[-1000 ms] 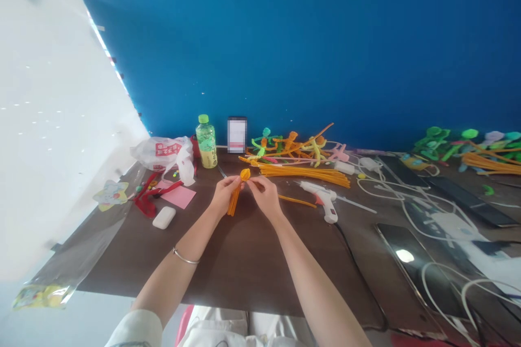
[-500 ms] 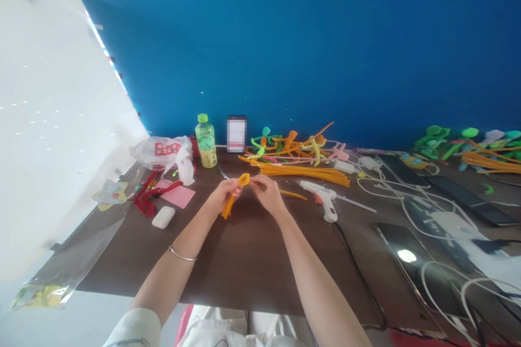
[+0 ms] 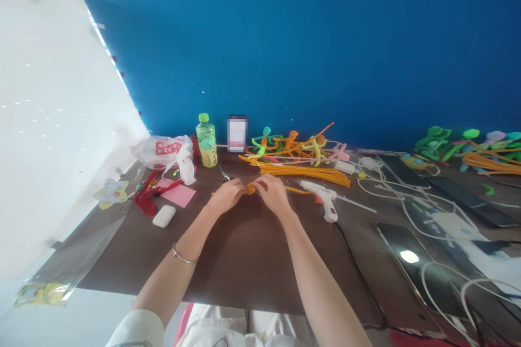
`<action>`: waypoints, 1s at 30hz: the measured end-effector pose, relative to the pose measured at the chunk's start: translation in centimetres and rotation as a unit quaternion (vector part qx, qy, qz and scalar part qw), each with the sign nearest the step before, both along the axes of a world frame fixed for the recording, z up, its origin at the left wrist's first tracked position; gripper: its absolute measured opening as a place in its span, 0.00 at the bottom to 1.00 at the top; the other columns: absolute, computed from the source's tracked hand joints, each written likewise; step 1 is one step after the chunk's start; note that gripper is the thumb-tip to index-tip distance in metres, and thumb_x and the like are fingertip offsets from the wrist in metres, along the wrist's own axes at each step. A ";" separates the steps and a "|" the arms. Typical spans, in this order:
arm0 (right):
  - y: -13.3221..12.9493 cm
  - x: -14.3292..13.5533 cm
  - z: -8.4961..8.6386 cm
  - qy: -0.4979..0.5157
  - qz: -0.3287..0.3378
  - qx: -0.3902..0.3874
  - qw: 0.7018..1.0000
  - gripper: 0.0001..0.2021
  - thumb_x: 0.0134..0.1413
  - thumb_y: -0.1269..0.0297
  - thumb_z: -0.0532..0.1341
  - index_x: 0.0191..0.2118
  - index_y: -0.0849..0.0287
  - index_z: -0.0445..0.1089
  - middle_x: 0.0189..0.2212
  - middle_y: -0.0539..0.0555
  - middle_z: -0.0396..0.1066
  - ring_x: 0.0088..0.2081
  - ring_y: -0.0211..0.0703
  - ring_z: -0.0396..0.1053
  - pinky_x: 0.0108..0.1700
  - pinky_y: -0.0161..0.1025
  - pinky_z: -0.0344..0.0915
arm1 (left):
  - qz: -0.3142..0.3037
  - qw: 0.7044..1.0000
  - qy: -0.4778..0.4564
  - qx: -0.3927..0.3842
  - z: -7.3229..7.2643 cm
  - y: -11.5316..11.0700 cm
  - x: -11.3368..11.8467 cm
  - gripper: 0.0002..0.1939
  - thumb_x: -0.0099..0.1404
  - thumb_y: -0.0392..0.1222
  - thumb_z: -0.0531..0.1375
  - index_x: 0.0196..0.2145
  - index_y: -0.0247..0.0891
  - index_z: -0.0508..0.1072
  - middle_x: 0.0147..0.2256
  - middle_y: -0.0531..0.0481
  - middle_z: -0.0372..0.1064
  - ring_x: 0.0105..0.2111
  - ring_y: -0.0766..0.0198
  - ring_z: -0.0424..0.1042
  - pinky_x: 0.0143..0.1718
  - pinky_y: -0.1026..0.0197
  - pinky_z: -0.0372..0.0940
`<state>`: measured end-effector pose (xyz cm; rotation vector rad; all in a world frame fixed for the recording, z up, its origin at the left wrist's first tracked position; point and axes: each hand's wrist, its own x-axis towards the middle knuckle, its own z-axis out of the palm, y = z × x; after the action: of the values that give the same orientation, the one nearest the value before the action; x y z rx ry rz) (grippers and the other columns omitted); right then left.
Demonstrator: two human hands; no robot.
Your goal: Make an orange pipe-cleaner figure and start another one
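Note:
Between my fingertips sits a small orange bundle of bent pipe cleaners (image 3: 251, 188), mostly covered by the hands. My left hand (image 3: 228, 195) is closed on its left side, a bit of orange poking out past the knuckles. On the other side my right hand (image 3: 273, 194) pinches the bundle's right end. Just beyond, an orange pipe cleaner (image 3: 299, 190) lies on the table, pointing toward the glue gun (image 3: 325, 200). A thick bunch of straight orange pipe cleaners (image 3: 305, 173) rests behind my right hand. Scissors (image 3: 223, 172) lie partly hidden beyond my left hand.
Bottle (image 3: 207, 143), propped phone (image 3: 236, 134) and pipe-cleaner figures (image 3: 292, 143) line the blue wall. Left are a plastic bag (image 3: 163, 153), red ribbon (image 3: 145, 200), pink paper (image 3: 179, 195) and white case (image 3: 164, 216). Right, cables surround a large phone (image 3: 415, 265).
The left hand has turned over the bundle, so its hanging strands no longer show. My right hand has come in slightly and now grips the looped end.

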<state>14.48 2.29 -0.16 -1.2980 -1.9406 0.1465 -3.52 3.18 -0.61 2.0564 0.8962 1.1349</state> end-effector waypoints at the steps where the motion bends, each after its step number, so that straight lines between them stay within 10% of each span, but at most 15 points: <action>1: 0.0 -0.2 0.0 0.006 -0.003 -0.002 1.000 0.06 0.52 0.64 0.56 0.28 0.56 0.68 0.28 0.52 0.70 0.32 0.43 0.66 0.38 0.40 0.57 | 0.013 1.000 -0.012 -0.005 -0.1 0.0 0.0 0.04 0.53 0.37 0.60 0.27 0.41 0.76 0.28 0.46 0.68 0.28 0.64 0.66 0.37 0.63 0.59; 14: -1.1 -2.6 0.3 0.114 0.064 -0.024 0.991 0.09 0.53 0.61 0.53 0.33 0.55 0.69 0.29 0.54 0.69 0.31 0.41 0.67 0.33 0.37 0.64 | 0.186 0.958 -0.205 -0.079 -0.5 0.6 0.1 0.03 0.48 0.41 0.63 0.23 0.39 0.75 0.24 0.50 0.69 0.23 0.67 0.66 0.31 0.64 0.61; 30: -0.6 -2.5 -0.2 0.235 0.050 -0.019 0.971 0.10 0.52 0.59 0.55 0.33 0.56 0.72 0.31 0.55 0.71 0.34 0.43 0.69 0.34 0.38 0.66 | 0.039 0.785 -0.471 -0.401 0.3 0.2 1.1 0.10 0.48 0.37 0.65 0.26 0.28 0.71 0.23 0.51 0.64 0.21 0.78 0.63 0.22 0.75 0.61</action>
<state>11.98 1.69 -0.35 -1.0697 -1.5989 0.4983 -2.38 3.42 -0.30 0.6045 0.7208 1.2912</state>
